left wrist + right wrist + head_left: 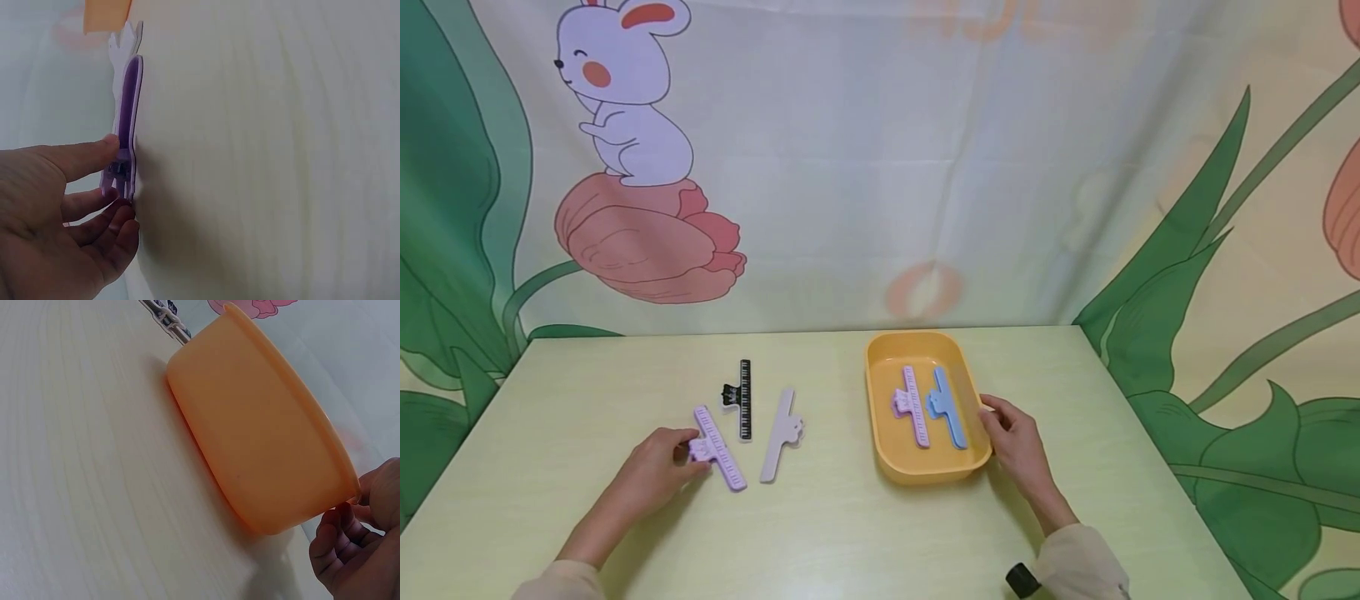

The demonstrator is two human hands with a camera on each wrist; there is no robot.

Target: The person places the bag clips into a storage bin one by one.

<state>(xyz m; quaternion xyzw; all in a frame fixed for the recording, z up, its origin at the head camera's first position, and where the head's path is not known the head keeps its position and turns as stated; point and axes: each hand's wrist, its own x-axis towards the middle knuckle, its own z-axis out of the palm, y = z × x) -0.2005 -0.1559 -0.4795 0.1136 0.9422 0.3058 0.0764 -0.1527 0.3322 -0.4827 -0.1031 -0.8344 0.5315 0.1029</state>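
Observation:
My left hand (651,475) holds the handle end of a light purple ruler clip (722,451) between thumb and fingers, at the left of the table. In the left wrist view that clip (129,103) shows its spring and darker purple inner side. A black ruler clip (745,400) and a plain pale clip (778,437), turned the other way, lie just beyond it. On the right, my right hand (1018,446) grips the rim of a yellow-orange tray (925,477). Inside the tray lie a pinkish-purple ruler clip (916,408) and a blue clip (951,408), side by side.
The pale wooden table (842,550) ends at a hanging cloth (850,208) printed with a rabbit, flowers and leaves. A small black object (1022,580) is by the right sleeve. Bare tabletop separates the loose clips from the tray.

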